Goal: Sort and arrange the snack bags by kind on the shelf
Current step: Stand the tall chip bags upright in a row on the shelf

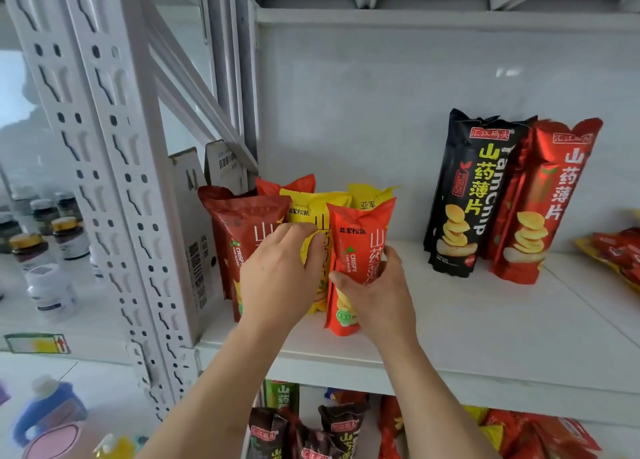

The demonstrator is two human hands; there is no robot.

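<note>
The orange bag (pixel 356 268) is standing at the near front of the left cluster on the shelf (pixel 485 337), with the right hand (pixel 374 295) curling its fingers and thumb around it. Just left, the left hand (pixel 277 271) is gripping the yellow bag (pixel 313 223) beside a red bag (pixel 239 236). Far right, a black bag (pixel 467 195) and tall red bag (pixel 540 202) are standing together. Sorting looks partly done: colours are sitting mixed in the cluster, and loose bags (pixel 616 254) are lying at the right edge.

On the shelf (pixel 485 320) — five small upright snack bags: three red (pixel 242 230), two yellow (pixel 311 212) — plus one tall black bag (pixel 460 195), one tall red (pixel 540 202).
</note>
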